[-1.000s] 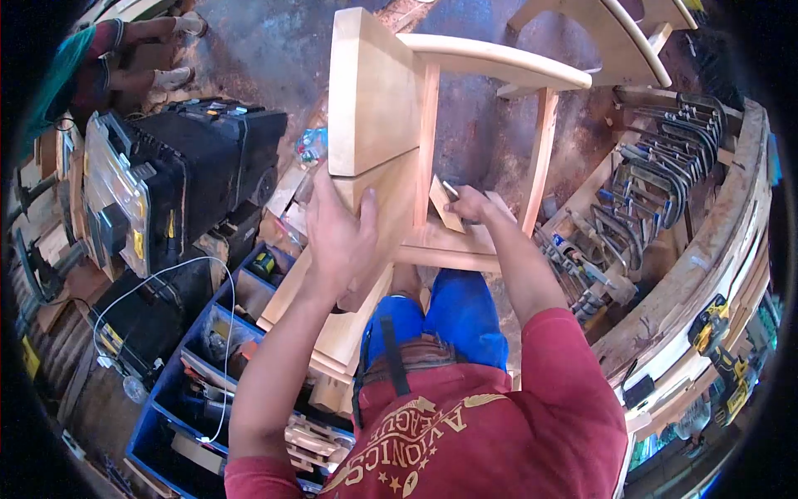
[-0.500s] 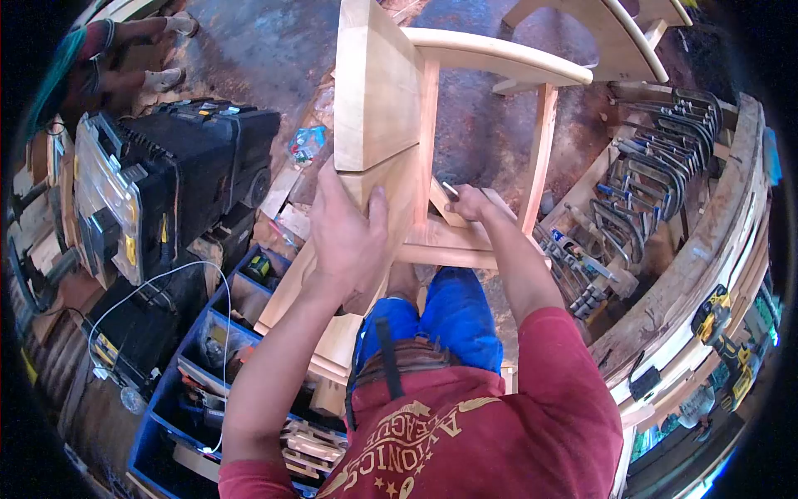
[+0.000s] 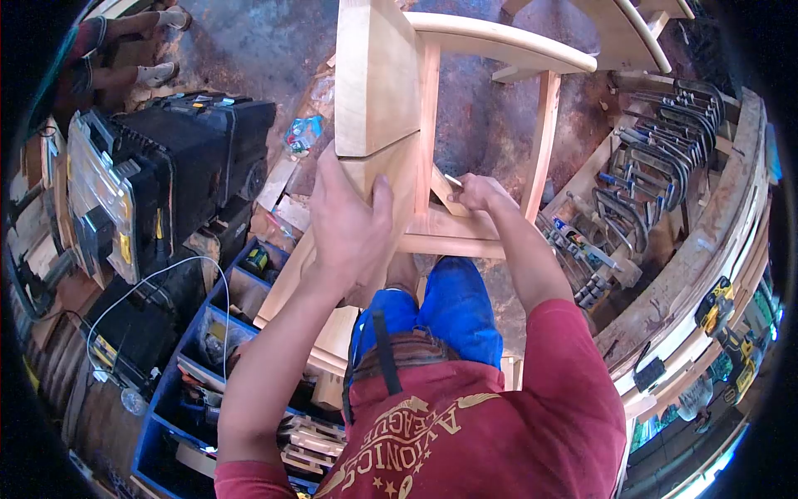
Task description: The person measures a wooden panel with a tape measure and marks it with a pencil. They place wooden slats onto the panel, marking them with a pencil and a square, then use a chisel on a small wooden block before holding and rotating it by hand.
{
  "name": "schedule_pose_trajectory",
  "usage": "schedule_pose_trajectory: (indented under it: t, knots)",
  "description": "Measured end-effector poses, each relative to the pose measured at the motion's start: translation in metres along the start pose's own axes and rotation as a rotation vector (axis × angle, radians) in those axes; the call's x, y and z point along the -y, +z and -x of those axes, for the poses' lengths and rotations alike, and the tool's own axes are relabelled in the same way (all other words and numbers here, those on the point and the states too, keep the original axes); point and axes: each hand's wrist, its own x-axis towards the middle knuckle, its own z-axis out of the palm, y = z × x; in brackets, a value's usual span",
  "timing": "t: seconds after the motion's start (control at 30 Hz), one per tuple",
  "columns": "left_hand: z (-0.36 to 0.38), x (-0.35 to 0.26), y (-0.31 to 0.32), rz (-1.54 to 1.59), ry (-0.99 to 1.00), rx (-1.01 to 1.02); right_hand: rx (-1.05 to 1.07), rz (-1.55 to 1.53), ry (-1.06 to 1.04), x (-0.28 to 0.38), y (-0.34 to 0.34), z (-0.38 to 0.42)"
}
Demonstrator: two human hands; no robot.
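At the far left a black tool case (image 3: 179,179) stands on the floor, with a blue tray of small parts (image 3: 224,333) just below it. Your left hand (image 3: 349,229) lies flat on the pale wooden frame (image 3: 378,83), fingers spread over its slanted panel and thumb wrapped around the panel's edge, so that grip is clamped on the wood. The frame stands upright in front of your knees. Your right hand (image 3: 480,193) is closed around a thin tool (image 3: 453,180), its tip at the small wedge block (image 3: 446,195) beside the upright. A row of clamps (image 3: 657,158) hangs at the right.
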Motion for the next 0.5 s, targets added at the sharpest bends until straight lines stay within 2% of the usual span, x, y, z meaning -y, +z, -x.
schedule_pose_trajectory:
  t: [0.17, 0.27, 0.37, 0.43, 0.5]
  knots:
    - [0.000, -0.003, -0.001, -0.011, -0.053, 0.032, 0.137, -0.062, 0.029, -0.004, -0.002, -0.015]
    - [-0.001, -0.006, -0.004, 0.017, -0.025, 0.033, -0.029, -0.110, -0.144, -0.038, 0.020, -0.030]
    - [-0.001, -0.012, -0.010, 0.012, -0.045, 0.071, 0.038, -0.693, -0.011, -0.039, 0.001, 0.005]
    - [0.000, -0.014, -0.009, -0.028, -0.025, 0.043, 0.037, -1.056, -0.003, -0.004, -0.040, 0.075]
    - [0.005, -0.013, -0.006, -0.086, 0.037, -0.044, 0.004, -1.165, 0.005, 0.006, -0.054, 0.109]
